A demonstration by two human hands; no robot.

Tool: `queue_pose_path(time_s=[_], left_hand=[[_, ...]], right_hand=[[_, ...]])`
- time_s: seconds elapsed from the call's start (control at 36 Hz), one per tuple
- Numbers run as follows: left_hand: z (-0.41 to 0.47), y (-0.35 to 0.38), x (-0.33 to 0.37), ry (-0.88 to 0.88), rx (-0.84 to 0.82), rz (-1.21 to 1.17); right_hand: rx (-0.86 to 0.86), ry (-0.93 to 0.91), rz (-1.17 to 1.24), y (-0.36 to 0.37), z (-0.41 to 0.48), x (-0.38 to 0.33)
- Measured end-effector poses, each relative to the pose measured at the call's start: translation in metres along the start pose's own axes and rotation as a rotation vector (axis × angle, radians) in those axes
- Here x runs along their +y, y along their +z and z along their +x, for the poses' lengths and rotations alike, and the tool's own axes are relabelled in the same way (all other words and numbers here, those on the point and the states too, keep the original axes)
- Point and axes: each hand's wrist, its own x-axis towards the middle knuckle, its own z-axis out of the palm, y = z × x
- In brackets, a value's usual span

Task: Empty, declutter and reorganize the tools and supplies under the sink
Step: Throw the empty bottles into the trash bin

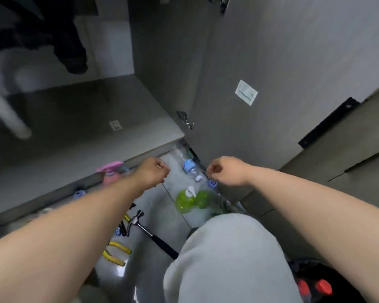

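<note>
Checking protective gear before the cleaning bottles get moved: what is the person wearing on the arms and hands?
Nothing protective. The left hand and right hand are bare, no gloves, and no ring, watch or bracelet shows. The left forearm and right forearm are uncovered to the frame edge, no sleeve in view. Light grey trousers cover the knee.

Tools and bottles on the floor (160,206), before the sink cabinet (85,119).
Pliers (119,247) lower left, hammer (139,220) just above-right; pump bottle (184,201) at centre, water bottle (189,169) lying behind it; spray bottle (112,172) centre-left; drain pipe (4,108) upper left; cabinet door (271,84) upper right.
</note>
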Motion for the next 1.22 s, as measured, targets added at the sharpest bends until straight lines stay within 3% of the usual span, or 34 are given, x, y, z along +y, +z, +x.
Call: queue_pose_path(time_s=[0.31,0.42,0.58,0.75,0.89,1.06,1.14,1.22], left_hand=[[0.101,0.027,-0.092,-0.226,0.074,-0.389],[0.127,0.036,-0.125,-0.297,0.058,-0.523],[0.149,0.046,-0.154,-0.334,0.059,-0.634],[0.155,0.050,-0.161,-0.342,0.017,-0.666],[0.155,0.048,-0.161,-0.340,-0.046,-0.631],[0.152,0.042,-0.147,-0.233,-0.108,-0.668],[0.150,0.042,-0.146,-0.192,-0.086,-0.698],[0.152,0.047,-0.151,-0.279,-0.012,-0.754]], right_hand=[[-0.186,0.111,0.053,0.067,0.180,0.009],[-0.163,0.220,0.145,0.092,0.228,0.011],[-0.159,0.394,0.051,0.119,0.280,0.003],[-0.156,0.416,0.007,0.144,0.288,-0.014],[-0.199,0.418,0.473,0.154,0.276,-0.035],[-0.552,0.341,0.870,0.141,0.253,-0.052],[-0.565,0.290,0.873,0.139,0.249,-0.051],[-0.405,0.339,0.676,0.139,0.253,-0.044]])
